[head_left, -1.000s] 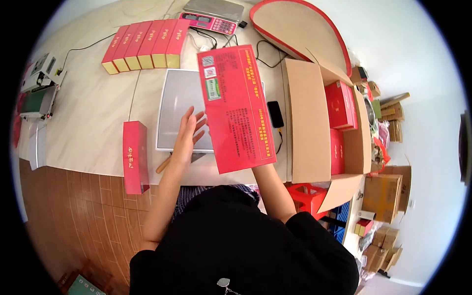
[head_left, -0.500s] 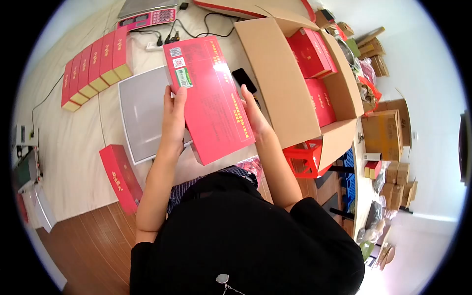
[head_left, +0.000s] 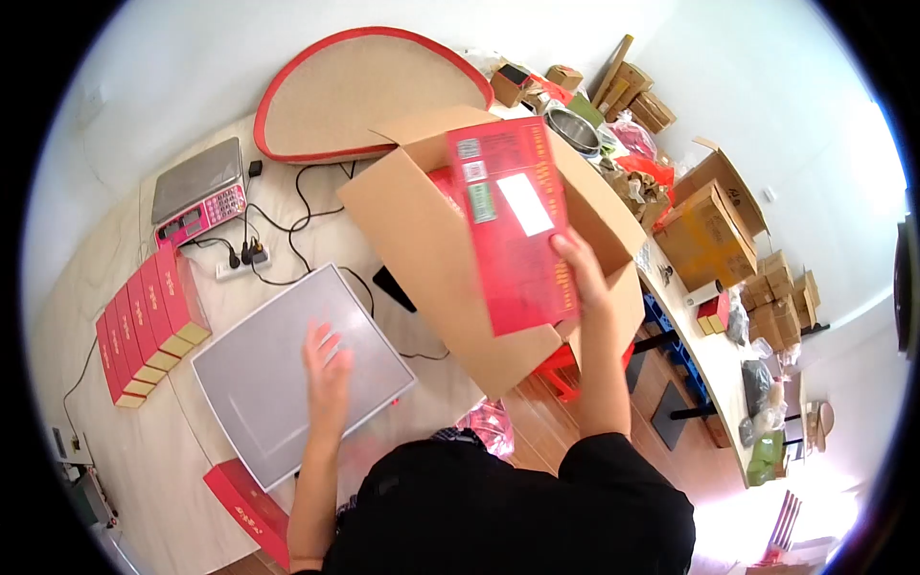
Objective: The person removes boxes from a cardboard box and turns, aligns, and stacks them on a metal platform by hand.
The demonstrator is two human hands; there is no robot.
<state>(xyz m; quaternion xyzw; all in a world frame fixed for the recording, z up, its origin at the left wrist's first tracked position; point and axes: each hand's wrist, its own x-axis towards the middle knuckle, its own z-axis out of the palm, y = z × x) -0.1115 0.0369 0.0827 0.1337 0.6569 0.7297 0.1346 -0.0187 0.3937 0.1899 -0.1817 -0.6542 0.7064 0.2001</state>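
Observation:
My right hand (head_left: 585,273) grips the lower right edge of a red gift box (head_left: 503,264) with printed codes, a green label and yellow lettering. The box is over the open cardboard carton (head_left: 422,254) and hides much of its inside; a little red shows within. My left hand (head_left: 328,374) holds nothing, its fingers apart above a flat grey panel with a white rim (head_left: 273,383). Beside that panel, near the table's front edge, lies another red box (head_left: 247,508).
Several red boxes (head_left: 158,311) stand in a row at the left. Behind them are a pink-fronted scale (head_left: 196,187) and a power strip (head_left: 244,264) with black cables. A black phone (head_left: 395,287) lies against the carton. A red-edged tan board (head_left: 369,91) leans at the back.
The red box has moved from between both hands to above the carton at the right. My left hand has let go of it. The camera view has shifted.

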